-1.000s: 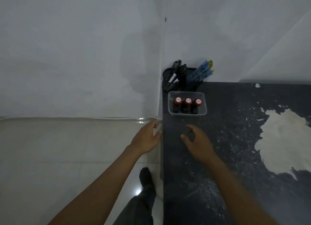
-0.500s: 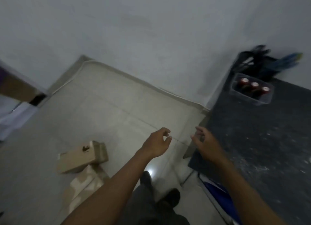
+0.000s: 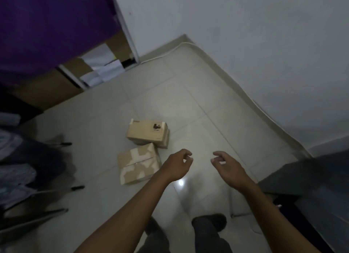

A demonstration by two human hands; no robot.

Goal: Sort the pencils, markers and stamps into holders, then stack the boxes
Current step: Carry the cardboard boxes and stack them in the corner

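Note:
Two cardboard boxes lie on the tiled floor. The farther box [image 3: 147, 132] is plain brown with a dark label on top. The nearer box [image 3: 138, 163] has pale torn patches and touches the first at one corner. My left hand [image 3: 177, 164] hovers just right of the nearer box, fingers loosely curled, holding nothing. My right hand [image 3: 227, 167] floats further right above bare floor, fingers apart and empty. The holders with pencils, markers and stamps are out of view.
The dark table's corner [image 3: 309, 179] juts in at the right. A purple cloth [image 3: 47, 25] hangs over a shelf with papers [image 3: 102, 67] at the upper left. Dark bundles and chair legs [image 3: 28, 177] crowd the left edge. My shoes [image 3: 209, 224] stand below.
The view has swung left from the table to the floor. The holders and stamp tray have left the frame, and the two boxes now lie close in front of my hands.

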